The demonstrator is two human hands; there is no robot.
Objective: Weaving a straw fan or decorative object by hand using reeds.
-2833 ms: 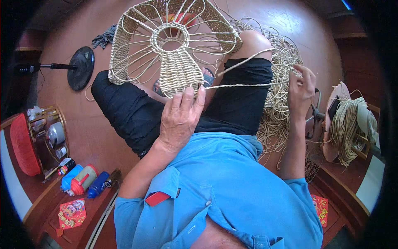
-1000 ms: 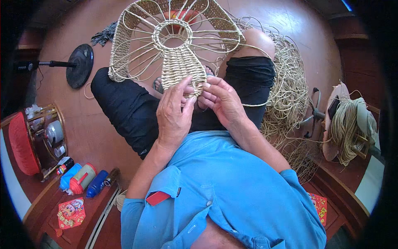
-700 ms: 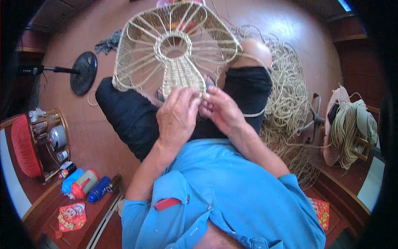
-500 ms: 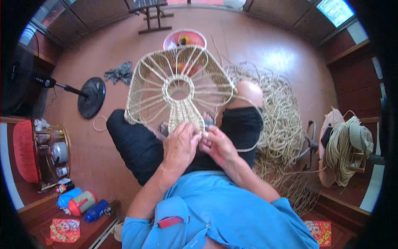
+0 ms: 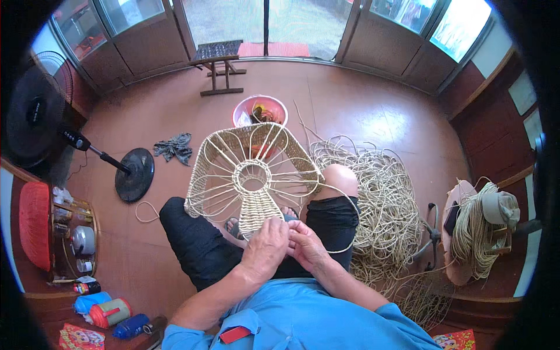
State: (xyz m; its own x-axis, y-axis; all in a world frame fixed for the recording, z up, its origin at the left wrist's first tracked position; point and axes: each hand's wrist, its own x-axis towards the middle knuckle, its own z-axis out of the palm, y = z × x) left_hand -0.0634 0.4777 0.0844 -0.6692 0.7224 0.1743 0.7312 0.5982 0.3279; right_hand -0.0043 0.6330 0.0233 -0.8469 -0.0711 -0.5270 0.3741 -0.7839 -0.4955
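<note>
A woven straw-rope piece (image 5: 259, 211) rests across my lap, its rounded side wall standing on the far side. Cords fan out from a small central ring (image 5: 235, 175), and a tightly woven band runs from it toward me. My left hand (image 5: 265, 249) is closed on the near end of this band. Beside it, my right hand (image 5: 307, 248) pinches at the band's right edge, fingertips almost touching the left hand's. A rope strand (image 5: 356, 217) arcs over my right knee and back toward the hands. What lies between the fingertips is hidden.
A large heap of loose rope (image 5: 385, 204) lies right of my knee. A rope coil (image 5: 473, 233) hangs on a stand farther right. A pink basin (image 5: 242, 111) and a stool (image 5: 217, 53) are ahead; a fan (image 5: 134, 175), grey cloth (image 5: 174, 147) and bottles (image 5: 111, 313) are left.
The view has tilted up, showing more of the doors ahead. Both hands remain at the band's near end, and my right hand has drawn closer to the left.
</note>
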